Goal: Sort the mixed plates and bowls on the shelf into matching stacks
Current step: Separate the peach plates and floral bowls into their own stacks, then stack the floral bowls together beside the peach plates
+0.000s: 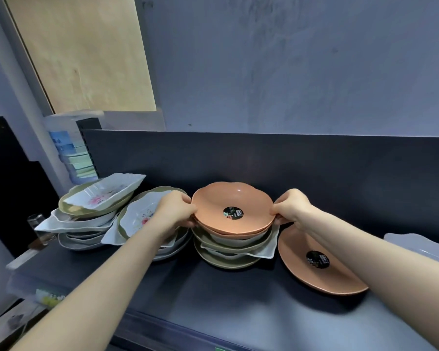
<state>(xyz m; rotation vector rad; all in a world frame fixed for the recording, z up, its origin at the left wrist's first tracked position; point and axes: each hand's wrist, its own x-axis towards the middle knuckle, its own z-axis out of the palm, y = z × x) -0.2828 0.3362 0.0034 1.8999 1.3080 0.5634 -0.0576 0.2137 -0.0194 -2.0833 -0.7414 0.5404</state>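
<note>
An orange bowl [228, 203] with a round black sticker tops a mixed stack of olive and white dishes [235, 248] at the middle of the dark shelf [213, 295]. A second orange bowl lies right under it. My left hand [176, 211] pinches the left rim of the orange bowls and my right hand [293, 209] pinches the right rim. Another orange plate [314, 264] lies flat on the shelf to the right, partly under my right forearm.
Two more mixed stacks stand to the left: a far-left stack [91, 219] topped by a white flowered square dish, and a stack [142, 219] behind my left hand. A pale dish [421, 245] sits at the right edge. The shelf's back panel [289, 160] rises behind.
</note>
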